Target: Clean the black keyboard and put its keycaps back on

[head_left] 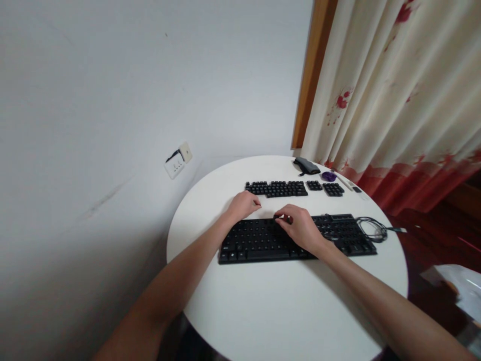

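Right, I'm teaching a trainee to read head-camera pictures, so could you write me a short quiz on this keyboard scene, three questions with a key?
1. True or false: the coiled cable lies off the left end of the black computer keyboard.

2. Which of the person's hands is nearer that cable?

3. Where are the groups of loose black keycaps on the round white table?
A) On the person's side of the keyboard
B) Beyond the keyboard's far edge
C) Beside the keyboard's left end

Key:
1. False; it lies at the right end.
2. The right hand.
3. B.
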### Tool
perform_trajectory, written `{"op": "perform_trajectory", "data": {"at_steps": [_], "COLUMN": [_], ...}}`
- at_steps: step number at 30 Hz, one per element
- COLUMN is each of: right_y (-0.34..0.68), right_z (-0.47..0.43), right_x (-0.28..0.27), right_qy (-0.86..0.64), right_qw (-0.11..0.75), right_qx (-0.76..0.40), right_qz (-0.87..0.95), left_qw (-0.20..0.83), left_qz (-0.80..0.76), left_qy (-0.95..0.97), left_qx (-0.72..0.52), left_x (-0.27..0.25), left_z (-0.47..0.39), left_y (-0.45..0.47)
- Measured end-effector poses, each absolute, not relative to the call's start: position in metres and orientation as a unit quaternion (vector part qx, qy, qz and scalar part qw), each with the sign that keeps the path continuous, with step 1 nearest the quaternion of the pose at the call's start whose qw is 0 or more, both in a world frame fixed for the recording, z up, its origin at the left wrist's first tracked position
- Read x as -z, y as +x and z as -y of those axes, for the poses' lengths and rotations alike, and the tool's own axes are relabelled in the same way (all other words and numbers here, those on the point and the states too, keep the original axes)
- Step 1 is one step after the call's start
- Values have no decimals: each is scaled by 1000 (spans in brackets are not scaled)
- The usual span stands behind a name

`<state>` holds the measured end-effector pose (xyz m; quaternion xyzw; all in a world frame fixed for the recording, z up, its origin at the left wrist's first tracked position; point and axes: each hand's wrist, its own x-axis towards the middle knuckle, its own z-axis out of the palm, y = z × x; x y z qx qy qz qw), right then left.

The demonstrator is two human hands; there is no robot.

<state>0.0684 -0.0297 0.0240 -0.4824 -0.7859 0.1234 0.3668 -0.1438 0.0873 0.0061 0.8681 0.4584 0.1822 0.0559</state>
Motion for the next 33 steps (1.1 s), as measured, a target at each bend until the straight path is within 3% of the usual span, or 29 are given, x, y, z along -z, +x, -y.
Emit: {"op": "perform_trajectory", "data": {"at_steps": [19, 33], "right_y": [67, 62], "right_z": [39, 43], "right_x": [-14, -12], "right_qy": [-448, -436], "right_qw": [408, 414], "right_qx": [-166, -172], "right_qz": [778, 780], "left_qw": [81, 137], "left_qz": [-478, -471], "left_qy": [852, 809], "left_qx": [-196, -323], "left_x": [-18, -43], "left_z": [-75, 7], "left_y": [-143, -180]}}
